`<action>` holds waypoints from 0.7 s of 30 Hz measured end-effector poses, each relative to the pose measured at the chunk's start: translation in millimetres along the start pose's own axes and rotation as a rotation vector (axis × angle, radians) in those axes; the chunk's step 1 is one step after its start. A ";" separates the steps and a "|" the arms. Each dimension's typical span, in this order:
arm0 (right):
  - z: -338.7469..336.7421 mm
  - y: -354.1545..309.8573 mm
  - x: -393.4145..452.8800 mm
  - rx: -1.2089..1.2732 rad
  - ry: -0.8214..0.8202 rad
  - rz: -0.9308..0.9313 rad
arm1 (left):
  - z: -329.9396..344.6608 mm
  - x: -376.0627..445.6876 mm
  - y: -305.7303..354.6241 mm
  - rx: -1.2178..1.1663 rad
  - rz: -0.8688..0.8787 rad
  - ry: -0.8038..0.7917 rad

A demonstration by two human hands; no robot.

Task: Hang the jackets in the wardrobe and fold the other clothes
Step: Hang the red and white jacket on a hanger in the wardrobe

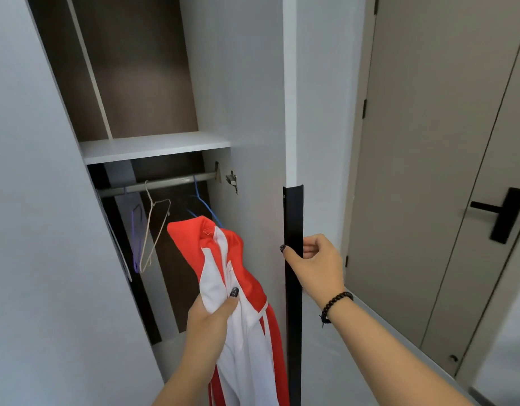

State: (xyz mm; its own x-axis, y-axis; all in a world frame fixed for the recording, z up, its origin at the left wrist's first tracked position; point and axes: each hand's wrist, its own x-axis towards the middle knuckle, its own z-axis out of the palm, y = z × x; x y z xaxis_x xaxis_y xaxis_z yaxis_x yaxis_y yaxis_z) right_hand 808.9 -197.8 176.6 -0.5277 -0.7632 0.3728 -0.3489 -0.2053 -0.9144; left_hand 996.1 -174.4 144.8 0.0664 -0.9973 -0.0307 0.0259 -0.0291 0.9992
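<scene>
Fingers (310, 247) on wardrobe door handle (293, 288), L hand (211, 315) w/ jacket (241, 288)

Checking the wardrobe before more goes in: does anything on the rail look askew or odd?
Slightly. The beige hanger hangs tilted on the rail. The purple hanger beside it also hangs at a slant. Nothing looks broken.

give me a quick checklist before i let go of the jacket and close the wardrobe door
1. Jacket on blue hanger: ok, collar sits on it.
2. Hanger hooked on rail: ok.
3. Left hand off the jacket: not ok, it grips the front.
4. Right hand on door handle strip: ok.
5. Jacket hem clear of the door edge: cannot tell, it hangs close.
</scene>
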 end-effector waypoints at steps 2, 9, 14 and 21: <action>-12.0 4.0 8.1 0.006 0.012 0.008 | 6.9 -5.3 2.2 0.011 -0.010 -0.015; -28.3 2.5 15.7 -0.005 0.059 0.022 | 9.3 -16.7 7.0 0.019 0.030 -0.020; -8.6 -33.8 -25.2 0.192 0.277 -0.390 | 4.1 -22.5 8.4 0.028 0.020 0.021; 49.3 0.9 -61.8 0.149 -0.333 -0.132 | -13.9 -19.8 17.4 -0.036 0.131 0.048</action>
State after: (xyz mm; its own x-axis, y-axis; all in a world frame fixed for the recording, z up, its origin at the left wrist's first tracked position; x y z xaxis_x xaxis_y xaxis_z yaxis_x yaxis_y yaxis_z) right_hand 879.4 -181.0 144.9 -0.1967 -0.8765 0.4394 -0.2677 -0.3831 -0.8841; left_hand 1009.1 -154.2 162.5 0.1189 -0.9881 0.0979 0.0496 0.1044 0.9933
